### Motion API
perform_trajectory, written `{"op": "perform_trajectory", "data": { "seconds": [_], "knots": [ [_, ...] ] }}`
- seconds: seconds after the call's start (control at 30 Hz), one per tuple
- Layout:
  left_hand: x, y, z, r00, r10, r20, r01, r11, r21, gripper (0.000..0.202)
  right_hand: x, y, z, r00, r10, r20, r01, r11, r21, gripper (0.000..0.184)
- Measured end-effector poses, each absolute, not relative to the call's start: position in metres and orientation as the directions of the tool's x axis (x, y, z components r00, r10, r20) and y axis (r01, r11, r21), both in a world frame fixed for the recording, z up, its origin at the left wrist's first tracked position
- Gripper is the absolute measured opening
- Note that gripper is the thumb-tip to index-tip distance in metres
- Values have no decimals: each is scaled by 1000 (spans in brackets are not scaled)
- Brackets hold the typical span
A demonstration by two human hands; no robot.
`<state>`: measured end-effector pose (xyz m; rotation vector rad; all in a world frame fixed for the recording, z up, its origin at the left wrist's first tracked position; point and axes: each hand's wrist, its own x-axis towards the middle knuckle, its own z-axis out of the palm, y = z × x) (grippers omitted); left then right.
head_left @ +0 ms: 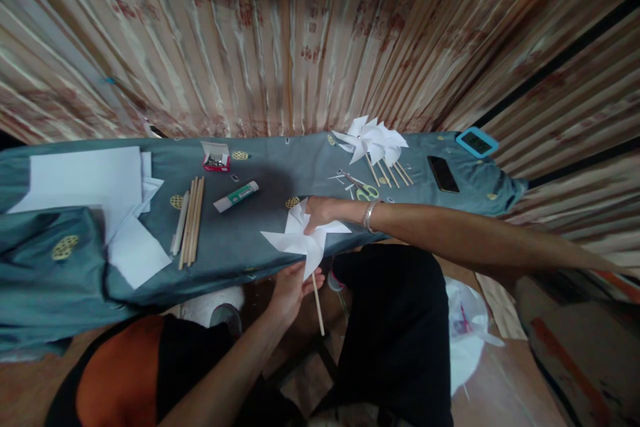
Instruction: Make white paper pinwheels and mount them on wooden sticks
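Note:
A white paper pinwheel [299,235] on a thin wooden stick [318,303] hangs at the near edge of the grey-blue cloth-covered table [250,240]. My left hand [293,287] is below the table edge, fingers closed round the stick just under the paper blades. My right hand [320,212] reaches in from the right, wearing a metal bracelet, and pinches the pinwheel's centre with its fingertips.
Several finished pinwheels [371,141] lie at the back right, with green-handled scissors [364,190], a phone [443,173] and a blue timer [477,142] nearby. A glue stick [236,196], wooden sticks [191,220], a red pin box [217,157] and white paper sheets [85,180] lie left.

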<state>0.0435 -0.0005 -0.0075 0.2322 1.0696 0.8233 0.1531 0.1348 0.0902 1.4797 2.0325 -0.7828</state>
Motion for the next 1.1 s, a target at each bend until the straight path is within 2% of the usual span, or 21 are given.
{"op": "perform_trajectory", "data": {
  "seconds": [0.17,0.53,1.1],
  "knots": [
    [45,1,-8,216,691,-690,-460,696,552,6,152,141,86,-279,660,-698,952,283,-113,45],
    [46,3,-13,236,671,-703,-439,719,539,7,153,138,94,-312,608,-730,944,285,-166,35],
    [51,3,-10,275,664,-696,-437,731,525,15,154,145,82,-343,597,-725,933,309,-187,38]
  ]
}}
